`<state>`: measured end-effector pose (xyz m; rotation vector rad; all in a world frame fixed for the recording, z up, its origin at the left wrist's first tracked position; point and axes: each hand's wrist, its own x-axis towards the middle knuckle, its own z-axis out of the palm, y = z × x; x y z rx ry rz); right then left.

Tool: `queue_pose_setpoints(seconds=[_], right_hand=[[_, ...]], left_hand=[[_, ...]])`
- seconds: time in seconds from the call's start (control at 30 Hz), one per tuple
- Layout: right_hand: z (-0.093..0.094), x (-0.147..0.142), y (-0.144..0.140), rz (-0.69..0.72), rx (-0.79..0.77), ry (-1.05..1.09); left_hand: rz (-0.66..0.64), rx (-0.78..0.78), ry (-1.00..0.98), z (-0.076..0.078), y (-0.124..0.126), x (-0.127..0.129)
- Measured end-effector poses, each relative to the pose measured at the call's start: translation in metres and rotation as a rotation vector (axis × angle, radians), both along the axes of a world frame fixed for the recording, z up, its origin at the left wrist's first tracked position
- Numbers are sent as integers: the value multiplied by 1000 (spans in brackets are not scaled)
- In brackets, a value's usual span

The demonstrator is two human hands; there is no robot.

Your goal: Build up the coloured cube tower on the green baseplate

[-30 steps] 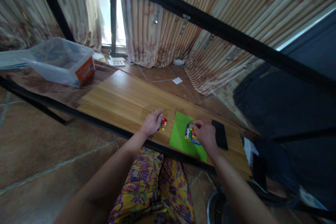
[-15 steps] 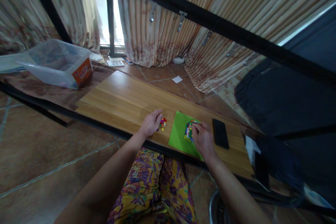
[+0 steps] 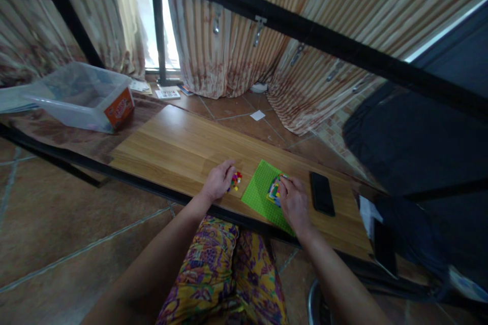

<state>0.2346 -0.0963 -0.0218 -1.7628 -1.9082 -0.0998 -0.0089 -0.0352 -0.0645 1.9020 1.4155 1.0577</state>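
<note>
A green studded baseplate (image 3: 256, 192) lies on the wooden board. On it stands a small structure of multicoloured building bricks (image 3: 273, 192). My right hand (image 3: 294, 201) has its fingertips closed on the structure's right side and hides part of it. Whether a loose brick is also between those fingers cannot be seen. To the left, my left hand (image 3: 220, 181) rests on the board with fingers loosely stretched and nothing visible in them. Right beside its fingertips is a little pile of loose bricks (image 3: 236, 180) in red, yellow, white and other colours, partly covered by the hand.
A black phone (image 3: 322, 193) lies right of the baseplate on the wooden board (image 3: 183, 139). At the far left stands a clear plastic bin (image 3: 82, 104) with an orange label. A dark metal bar (image 3: 152, 185) runs along the board's near edge; another bar (image 3: 305, 25) crosses above.
The baseplate has turned slightly clockwise, together with the brick structure under my right hand. My left hand has stayed beside the loose bricks. The camera view has shifted a little.
</note>
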Motion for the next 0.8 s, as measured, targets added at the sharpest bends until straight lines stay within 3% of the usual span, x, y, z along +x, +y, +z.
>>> queue_pose_setpoints(seconds=[0.5, 0.67, 0.8], right_hand=[[6, 2, -2, -1, -10, 232], [-4, 34, -15, -266, 111, 347], [-23, 44, -16, -309, -49, 488]], left_hand=[[-23, 21, 20, -1, 2, -4], [-52, 32, 3, 0, 2, -6], [-55, 22, -23, 0, 3, -7]])
